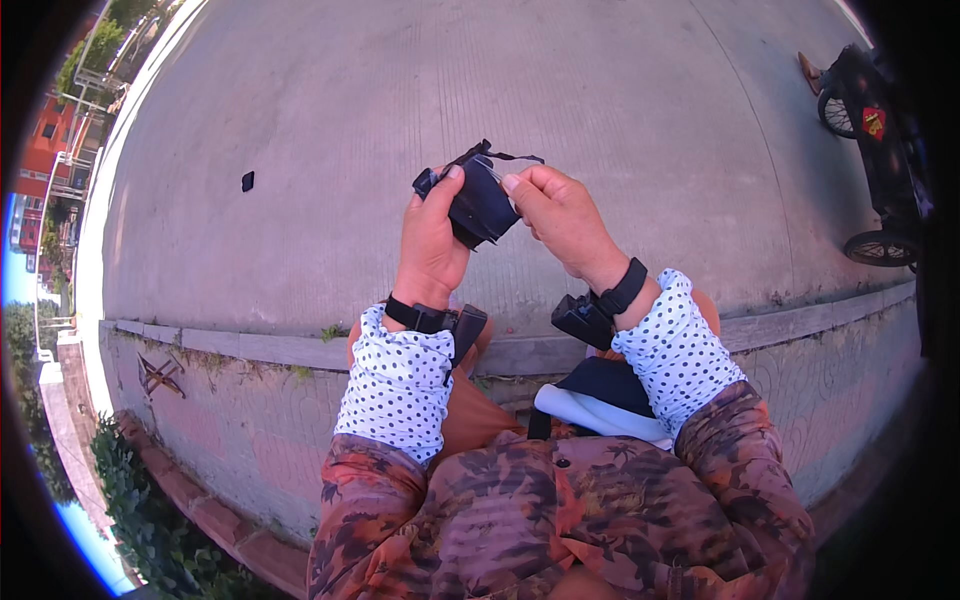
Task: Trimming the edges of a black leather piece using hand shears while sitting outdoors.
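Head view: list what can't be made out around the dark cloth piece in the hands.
- Dark cloth piece: its lower part is covered by the left hand, so its full shape is unclear.
- Thin bright thing at the right hand fingertips: too small to identify.
- Small dark scrap on the pavement: too small.
- Parked two-wheeler: cut off by the right rim.

We hold a small dark navy fabric piece (482,203) up over the concrete pavement (600,90). Our left hand (432,240) grips its left side with the thumb on top, and our right hand (562,217) pinches its right edge, where a thin dark thread (512,156) trails out.
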`<state>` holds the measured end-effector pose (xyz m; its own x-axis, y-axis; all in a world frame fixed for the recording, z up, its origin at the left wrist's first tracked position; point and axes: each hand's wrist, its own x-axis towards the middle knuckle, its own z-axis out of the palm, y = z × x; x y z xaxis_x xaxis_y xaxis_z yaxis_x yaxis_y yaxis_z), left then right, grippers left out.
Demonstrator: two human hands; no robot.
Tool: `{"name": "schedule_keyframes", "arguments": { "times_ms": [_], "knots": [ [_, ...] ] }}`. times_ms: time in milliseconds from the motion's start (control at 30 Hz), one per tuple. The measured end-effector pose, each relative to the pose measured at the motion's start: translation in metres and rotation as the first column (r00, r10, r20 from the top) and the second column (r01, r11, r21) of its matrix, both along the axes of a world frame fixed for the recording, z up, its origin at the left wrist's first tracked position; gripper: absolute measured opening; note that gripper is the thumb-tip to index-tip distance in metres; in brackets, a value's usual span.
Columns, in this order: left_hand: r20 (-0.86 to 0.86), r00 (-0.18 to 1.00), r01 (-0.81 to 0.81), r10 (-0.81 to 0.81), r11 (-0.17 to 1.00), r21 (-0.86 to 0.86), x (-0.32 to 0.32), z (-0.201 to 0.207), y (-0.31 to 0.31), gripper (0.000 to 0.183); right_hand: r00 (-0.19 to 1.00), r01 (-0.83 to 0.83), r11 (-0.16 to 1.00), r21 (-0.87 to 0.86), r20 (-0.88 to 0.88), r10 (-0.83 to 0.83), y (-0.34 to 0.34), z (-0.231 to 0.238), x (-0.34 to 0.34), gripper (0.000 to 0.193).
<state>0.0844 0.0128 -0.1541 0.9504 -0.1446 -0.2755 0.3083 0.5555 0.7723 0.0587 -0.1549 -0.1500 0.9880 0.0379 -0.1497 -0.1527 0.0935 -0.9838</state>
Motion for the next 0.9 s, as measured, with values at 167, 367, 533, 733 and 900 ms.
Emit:
{"name": "schedule_keyframes", "arguments": {
  "times_ms": [167, 367, 533, 733, 900],
  "knots": [
    [-0.052, 0.998, 0.022, -0.024, 0.999, -0.033, -0.003, 0.005, -0.004, 0.02, 1.0, -0.005, 1.0, 0.009, -0.019, 0.006, 0.0, 0.0, -0.001, 0.027],
    [-0.066, 0.997, 0.03, -0.031, 0.999, -0.021, -0.004, -0.001, -0.003, 0.021, 1.0, 0.014, 1.0, 0.021, -0.007, -0.014, 0.003, -0.001, -0.001, 0.027],
    [-0.078, 0.996, 0.036, -0.04, 0.998, -0.048, -0.003, 0.003, 0.0, 0.018, 1.0, 0.016, 0.999, 0.028, -0.003, -0.015, 0.007, -0.004, 0.003, 0.026],
    [-0.052, 0.994, 0.097, -0.101, 0.992, -0.079, 0.005, 0.004, -0.011, 0.027, 0.999, 0.049, 0.997, 0.054, 0.019, -0.05, -0.007, 0.007, 0.004, 0.025],
    [-0.081, 0.99, 0.103, -0.112, 0.988, -0.114, -0.001, -0.008, -0.007, 0.032, 0.988, 0.048, 0.994, -0.097, 0.149, -0.034, -0.005, -0.024, 0.001, 0.03]
  ]
}}
